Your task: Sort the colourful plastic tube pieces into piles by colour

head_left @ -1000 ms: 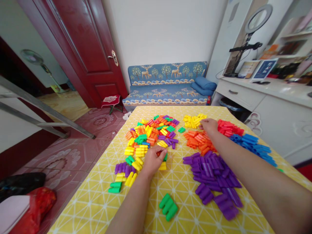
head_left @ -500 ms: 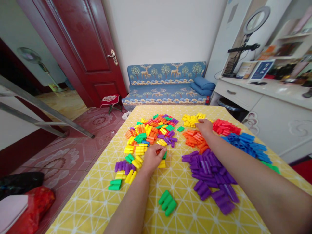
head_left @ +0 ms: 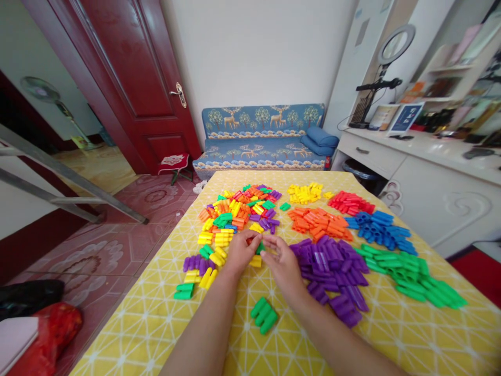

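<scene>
My left hand [head_left: 241,255] is closed on a red plastic building block [head_left: 250,241], mostly hidden by its fingers. A green block [head_left: 260,248] shows at its fingertips; whether it is held too is unclear. My right hand [head_left: 282,262] is close beside, its fingers apart and slightly curled toward the green block. Under the hands, a yellow block [head_left: 255,261] lies on the table. Beyond my left hand spreads a mixed pile of blocks [head_left: 238,211]. Right of my right hand lies a purple pile [head_left: 329,263]. A green finger-shaped block [head_left: 263,315] lies nearer me, between my forearms.
Sorted piles of yellow [head_left: 305,193], orange [head_left: 319,223], red [head_left: 351,203], blue [head_left: 383,230] and green blocks [head_left: 410,272] lie on the right of the patterned tablecloth [head_left: 133,334]. A blue sofa [head_left: 258,138] stands behind the table, a white cabinet [head_left: 438,193] to the right.
My right hand has come back from the yellow pile to beside my left hand. A yellow block now lies just right of that pile. My left hand stays roughly in place.
</scene>
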Tool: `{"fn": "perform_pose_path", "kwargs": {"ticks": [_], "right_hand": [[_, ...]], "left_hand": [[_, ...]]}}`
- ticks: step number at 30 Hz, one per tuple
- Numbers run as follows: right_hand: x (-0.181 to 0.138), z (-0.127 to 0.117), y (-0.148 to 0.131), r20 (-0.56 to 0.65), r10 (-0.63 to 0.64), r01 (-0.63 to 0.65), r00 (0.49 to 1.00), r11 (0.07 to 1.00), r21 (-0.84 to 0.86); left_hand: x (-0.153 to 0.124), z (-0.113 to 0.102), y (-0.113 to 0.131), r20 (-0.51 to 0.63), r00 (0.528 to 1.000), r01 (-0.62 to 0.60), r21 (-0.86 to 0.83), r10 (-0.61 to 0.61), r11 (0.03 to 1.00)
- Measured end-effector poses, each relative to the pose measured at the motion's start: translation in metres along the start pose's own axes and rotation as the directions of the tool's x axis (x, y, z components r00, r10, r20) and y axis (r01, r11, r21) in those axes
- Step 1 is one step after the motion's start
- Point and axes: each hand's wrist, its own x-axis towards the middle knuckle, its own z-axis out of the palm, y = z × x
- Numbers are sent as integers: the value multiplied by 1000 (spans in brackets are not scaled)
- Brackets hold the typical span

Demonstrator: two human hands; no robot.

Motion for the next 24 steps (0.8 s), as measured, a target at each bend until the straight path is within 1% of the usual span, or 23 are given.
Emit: {"fn": "perform_pose_path", "kwargs": {"ticks": [3, 7, 11, 16, 19, 24], "right_hand": [[-16, 3, 14, -21, -17, 15, 1000, 997, -75], [-11, -1, 26, -19, -106, 101, 994, 982, -161], [-6, -3, 35, 52, -202, 209, 978, 931, -299], [-4, -4, 42, 161, -264, 309, 951, 821, -481], [-3, -4, 41, 197, -280, 343, 939, 783, -518], [-5, -6, 28, 192, -269, 328, 944, 820, -469]], "left_hand": [[0, -1, 3, 16, 1000, 7, 20, -7, 1000], [-1, -2, 8, -22, 1000, -2, 22, 3, 1000], [-3, -5, 13, -42, 999, 8, 100, -4, 995], [-3, -5, 14, -63, 998, -1, 194, 13, 981], [-2, -4, 12, -48, 999, -3, 213, 14, 977], [-2, -4, 9, -28, 1000, 14, 202, -9, 979]]}}
